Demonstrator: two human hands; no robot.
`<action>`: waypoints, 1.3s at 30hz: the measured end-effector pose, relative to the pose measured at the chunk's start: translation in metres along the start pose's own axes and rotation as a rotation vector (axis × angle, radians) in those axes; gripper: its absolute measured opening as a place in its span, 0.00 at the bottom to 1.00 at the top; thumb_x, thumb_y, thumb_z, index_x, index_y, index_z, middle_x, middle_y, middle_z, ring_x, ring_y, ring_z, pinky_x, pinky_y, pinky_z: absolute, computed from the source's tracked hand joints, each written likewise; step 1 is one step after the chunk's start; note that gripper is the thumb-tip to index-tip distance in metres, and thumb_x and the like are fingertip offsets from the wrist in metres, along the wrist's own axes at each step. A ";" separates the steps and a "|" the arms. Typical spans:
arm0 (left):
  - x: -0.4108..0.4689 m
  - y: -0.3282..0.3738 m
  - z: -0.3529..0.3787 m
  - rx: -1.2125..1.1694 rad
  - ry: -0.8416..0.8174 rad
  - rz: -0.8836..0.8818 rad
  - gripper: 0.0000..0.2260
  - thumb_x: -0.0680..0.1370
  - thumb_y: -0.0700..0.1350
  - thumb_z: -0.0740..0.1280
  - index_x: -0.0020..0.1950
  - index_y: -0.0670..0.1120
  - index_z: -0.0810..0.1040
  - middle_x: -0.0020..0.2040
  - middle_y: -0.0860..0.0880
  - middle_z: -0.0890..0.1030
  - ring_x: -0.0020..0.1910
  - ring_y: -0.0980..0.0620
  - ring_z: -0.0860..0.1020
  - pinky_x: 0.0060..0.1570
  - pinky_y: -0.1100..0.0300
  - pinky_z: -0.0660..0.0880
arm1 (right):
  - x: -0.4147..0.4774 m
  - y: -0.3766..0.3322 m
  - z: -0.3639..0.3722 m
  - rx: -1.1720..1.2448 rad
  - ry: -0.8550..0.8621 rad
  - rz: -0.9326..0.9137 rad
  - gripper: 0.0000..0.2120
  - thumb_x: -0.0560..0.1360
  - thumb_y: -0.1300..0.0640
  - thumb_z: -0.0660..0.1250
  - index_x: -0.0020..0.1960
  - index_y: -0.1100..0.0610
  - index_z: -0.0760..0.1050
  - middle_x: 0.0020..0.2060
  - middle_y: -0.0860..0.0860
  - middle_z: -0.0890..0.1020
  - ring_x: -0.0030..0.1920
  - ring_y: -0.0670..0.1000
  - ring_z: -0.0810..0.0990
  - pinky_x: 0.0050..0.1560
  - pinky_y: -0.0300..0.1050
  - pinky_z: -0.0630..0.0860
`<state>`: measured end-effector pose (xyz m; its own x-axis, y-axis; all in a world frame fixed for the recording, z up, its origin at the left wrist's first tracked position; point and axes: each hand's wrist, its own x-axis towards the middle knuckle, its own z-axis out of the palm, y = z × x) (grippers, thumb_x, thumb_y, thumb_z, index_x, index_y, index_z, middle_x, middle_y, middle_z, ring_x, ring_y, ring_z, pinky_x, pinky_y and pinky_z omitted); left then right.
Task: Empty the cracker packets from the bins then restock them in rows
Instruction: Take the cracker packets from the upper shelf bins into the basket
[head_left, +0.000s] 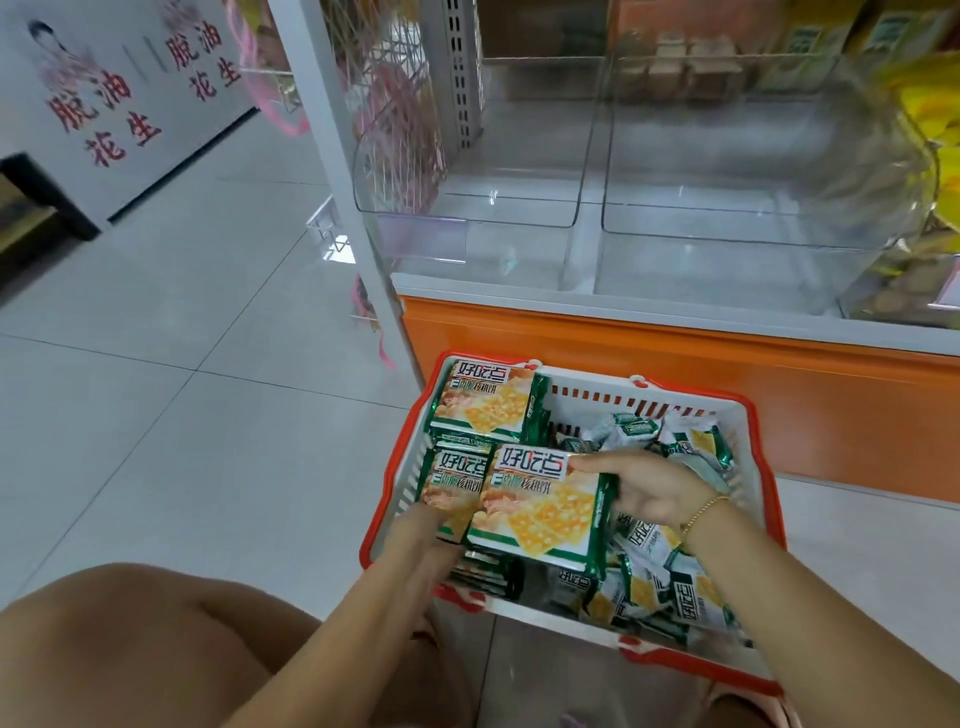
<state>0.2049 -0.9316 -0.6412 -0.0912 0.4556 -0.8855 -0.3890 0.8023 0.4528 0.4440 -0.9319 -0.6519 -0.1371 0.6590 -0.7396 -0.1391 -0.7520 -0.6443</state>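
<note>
The right hand has its fingers clamped on the packet stack. The left hand has its fingers hidden beneath, grip unclear. Lifted, slippery packets between the fingers could spill into the basket.

Left hand fingertips hidden under cracker packets, shelf goods blurred

- We see the left hand and right hand bare, the forearms likewise.
- We note a thin gold bead bracelet round the right wrist.
- We see one bare knee.
</note>
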 end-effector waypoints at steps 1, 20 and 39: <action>0.000 0.004 -0.005 -0.084 -0.026 0.001 0.08 0.79 0.31 0.53 0.46 0.35 0.71 0.38 0.39 0.75 0.36 0.44 0.73 0.32 0.51 0.74 | 0.002 0.001 0.012 0.010 -0.003 -0.001 0.05 0.75 0.59 0.69 0.50 0.58 0.78 0.67 0.51 0.71 0.66 0.50 0.70 0.66 0.50 0.65; -0.038 0.040 -0.009 0.410 -0.079 0.288 0.13 0.77 0.39 0.63 0.61 0.37 0.76 0.58 0.34 0.76 0.47 0.41 0.77 0.45 0.55 0.74 | 0.031 0.021 0.088 0.060 0.330 -0.243 0.23 0.76 0.62 0.69 0.68 0.63 0.66 0.51 0.57 0.76 0.51 0.55 0.80 0.56 0.51 0.79; -0.261 0.319 0.172 0.867 -0.064 1.954 0.06 0.78 0.48 0.66 0.45 0.47 0.79 0.34 0.57 0.76 0.30 0.65 0.72 0.32 0.73 0.67 | -0.224 -0.358 0.018 -1.241 1.170 -1.379 0.10 0.75 0.55 0.68 0.55 0.57 0.77 0.49 0.57 0.78 0.51 0.56 0.75 0.52 0.48 0.68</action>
<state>0.2624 -0.7281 -0.2479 0.2786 0.7027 0.6547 0.5555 -0.6740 0.4870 0.5072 -0.8099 -0.2521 0.0211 0.6952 0.7185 0.9854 0.1069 -0.1325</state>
